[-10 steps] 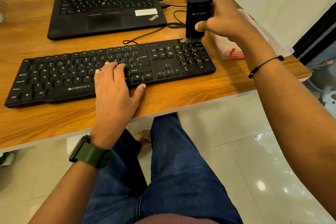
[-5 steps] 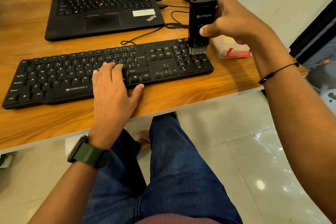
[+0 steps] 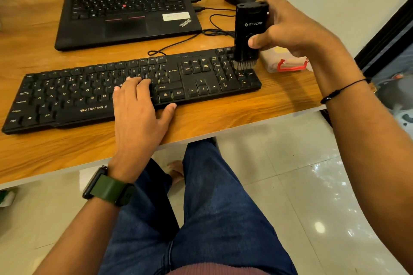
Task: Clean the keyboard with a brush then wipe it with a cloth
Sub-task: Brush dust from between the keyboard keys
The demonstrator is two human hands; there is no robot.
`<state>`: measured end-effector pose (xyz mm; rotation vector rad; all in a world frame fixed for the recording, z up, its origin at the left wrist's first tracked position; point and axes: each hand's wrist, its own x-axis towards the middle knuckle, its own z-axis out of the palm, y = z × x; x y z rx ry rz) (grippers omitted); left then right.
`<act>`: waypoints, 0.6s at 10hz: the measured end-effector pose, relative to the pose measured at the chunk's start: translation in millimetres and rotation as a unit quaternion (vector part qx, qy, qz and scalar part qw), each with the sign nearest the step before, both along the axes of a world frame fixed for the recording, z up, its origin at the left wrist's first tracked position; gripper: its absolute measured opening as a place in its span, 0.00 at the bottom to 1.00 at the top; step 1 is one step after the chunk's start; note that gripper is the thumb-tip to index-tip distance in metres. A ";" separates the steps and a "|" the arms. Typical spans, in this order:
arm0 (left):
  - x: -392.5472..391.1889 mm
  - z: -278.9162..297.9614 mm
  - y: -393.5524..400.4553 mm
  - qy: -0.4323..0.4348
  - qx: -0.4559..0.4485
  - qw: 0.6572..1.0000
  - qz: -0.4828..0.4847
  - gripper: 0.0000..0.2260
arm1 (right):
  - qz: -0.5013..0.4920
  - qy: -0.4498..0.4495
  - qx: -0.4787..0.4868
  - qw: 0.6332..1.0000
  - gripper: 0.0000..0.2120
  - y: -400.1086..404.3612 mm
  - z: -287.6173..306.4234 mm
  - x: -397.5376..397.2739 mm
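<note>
On keyboard [image 3: 93,94]: hand [image 3: 292,29] gripping brush [image 3: 249,35].

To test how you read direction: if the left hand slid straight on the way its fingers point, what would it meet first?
The left hand, flat on the keyboard, would probably meet the upper key rows, then the laptop.

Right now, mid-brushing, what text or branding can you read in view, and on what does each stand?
"ZEBRONICS": front edge of the black full-size keyboard.
"STRIFF": body of the black block-shaped brush, gripped by the right hand.
"ThinkPad": palm rest of the black laptop.
Keyboard keycaps: "Shift", "Ctrl", "Enter" readable; smaller legends blurred.
White laptop sticker: unreadable.
</note>
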<state>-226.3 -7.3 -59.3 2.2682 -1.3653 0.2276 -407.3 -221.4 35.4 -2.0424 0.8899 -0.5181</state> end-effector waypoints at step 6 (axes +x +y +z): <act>1.9 -1.0 0.3 -0.009 0.002 1.000 -0.003 0.29 | 0.009 -0.002 -0.016 1.000 0.26 5.4 1.1 -8.6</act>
